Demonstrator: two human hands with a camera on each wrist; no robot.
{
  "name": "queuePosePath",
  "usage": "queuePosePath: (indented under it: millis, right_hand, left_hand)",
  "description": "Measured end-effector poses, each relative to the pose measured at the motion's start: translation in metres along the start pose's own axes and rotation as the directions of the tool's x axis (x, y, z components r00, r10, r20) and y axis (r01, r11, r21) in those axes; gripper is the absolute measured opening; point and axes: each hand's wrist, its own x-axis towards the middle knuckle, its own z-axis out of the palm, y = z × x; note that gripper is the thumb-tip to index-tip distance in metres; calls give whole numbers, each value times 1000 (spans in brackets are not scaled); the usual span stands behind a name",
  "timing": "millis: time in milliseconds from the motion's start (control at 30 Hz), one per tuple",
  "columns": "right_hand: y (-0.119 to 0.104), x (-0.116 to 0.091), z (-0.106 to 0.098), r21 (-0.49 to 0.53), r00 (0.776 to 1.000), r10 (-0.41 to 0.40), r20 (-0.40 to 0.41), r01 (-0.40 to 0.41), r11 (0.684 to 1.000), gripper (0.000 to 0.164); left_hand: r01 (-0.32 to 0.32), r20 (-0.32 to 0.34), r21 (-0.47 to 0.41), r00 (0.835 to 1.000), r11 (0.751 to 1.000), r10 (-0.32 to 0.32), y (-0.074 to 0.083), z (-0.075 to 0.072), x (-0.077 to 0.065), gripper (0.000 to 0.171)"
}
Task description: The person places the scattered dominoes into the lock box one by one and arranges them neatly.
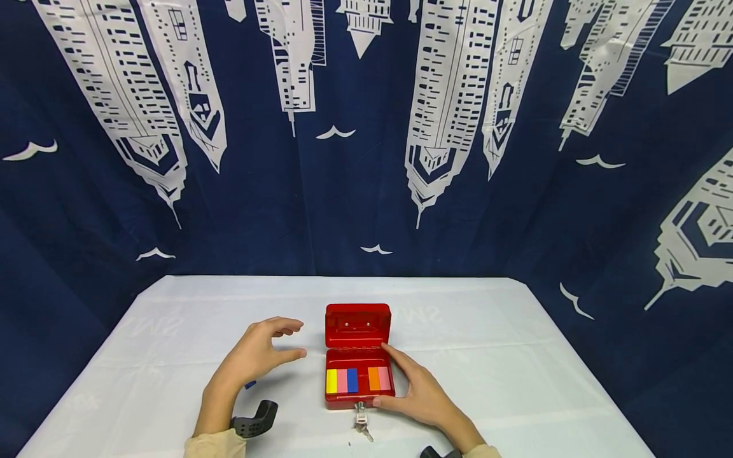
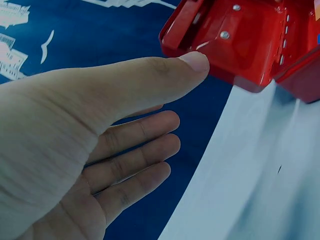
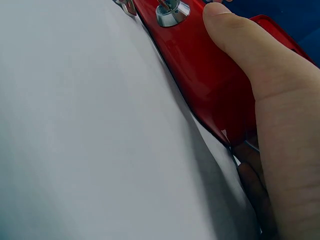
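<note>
A red metal cash box (image 1: 345, 401) stands on the white table with its lid (image 1: 359, 327) raised and tilted back. Inside lie several coloured blocks (image 1: 342, 381): yellow, pink and blue together, then orange and pink to the right. Keys (image 1: 362, 427) hang from the lock at the front. My right hand (image 1: 420, 389) grips the box's right side, thumb at the front and fingers toward the back; the right wrist view shows the thumb (image 3: 250, 47) near the lock (image 3: 172, 14). Left of the box, my left hand (image 1: 258, 348) is held apart from it, thumb and fingers spread, holding nothing.
A small blue piece (image 1: 250, 384) lies on the table beside the left wrist, partly hidden by it. The white tabletop (image 1: 498, 356) ends at a dark blue curtain (image 1: 343, 203) printed with white buildings and birds.
</note>
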Motion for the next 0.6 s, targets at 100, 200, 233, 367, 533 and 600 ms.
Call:
queuePosePath:
  millis: [100,200,233,367,533,600]
  right_hand:
    - [0,0,0,1,1000,-1,0,1,1000,98]
    - [-1,0,0,7,1000,4,3,-4,1000,98]
    - [-1,0,1,10,1000,6,4,-6,1000,98]
    - [-1,0,1,6,1000,12,5,-12,1000,97]
    - [0,0,2,0,1000,9,3,-9,1000,97]
    - [0,0,1,-1,1000,7,4,-7,1000,98]
  left_hand:
    - [7,-6,0,1000,1000,-7,-4,-5,-2,49]
    - [22,-11,-2,1000,1000,-22,-8,-8,-5,51]
    - [24,-14,0,1000,1000,-24,-10,-9,-5,51]
    - [48,-29,2,998,999,-48,-17,-13,-8,53]
    - [82,-25,-1,996,997,-82,-24,-19,-13,56]
    - [93,-20,-2,995,996,-93,-26,-21,-14,57]
